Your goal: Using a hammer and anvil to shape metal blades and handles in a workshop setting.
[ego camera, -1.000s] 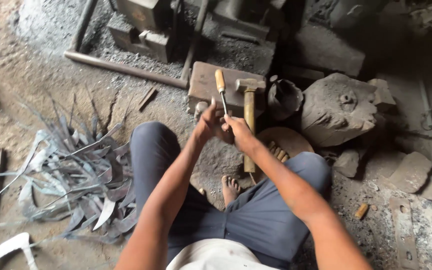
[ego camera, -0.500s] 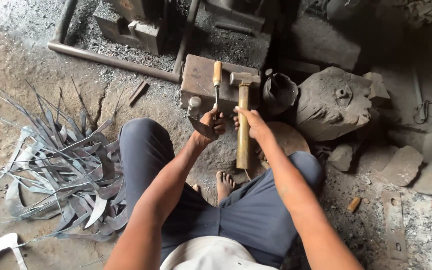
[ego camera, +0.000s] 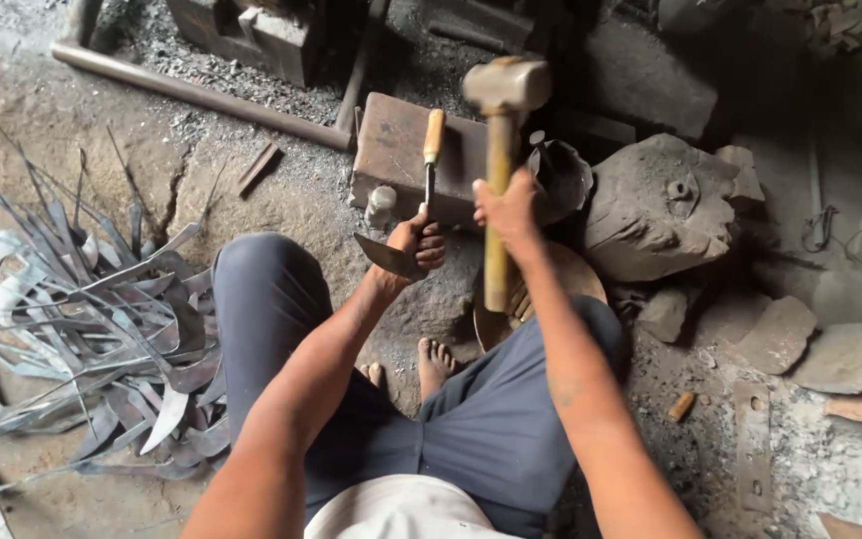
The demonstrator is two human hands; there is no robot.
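I sit on the ground with my knees apart in dark blue trousers. My right hand (ego camera: 507, 211) grips a hammer (ego camera: 500, 130) by its wooden handle, the metal head raised above a rusty anvil block (ego camera: 391, 150). My left hand (ego camera: 418, 245) holds a curved metal blade (ego camera: 387, 257) whose thin tang points up to a yellow wooden handle (ego camera: 433, 136) over the block. The two hands are close together, just in front of the block.
A heap of several curved grey blades (ego camera: 92, 329) lies on the dirt at my left. A long metal pipe (ego camera: 192, 95) runs across the back. Rough stones (ego camera: 655, 210) and flat slabs (ego camera: 850, 354) sit at the right. A dark bowl (ego camera: 563, 175) stands beside the block.
My right hand has lifted the hammer off the block and raised its head. My left hand has stayed by the block with the blade, the handle still upright.
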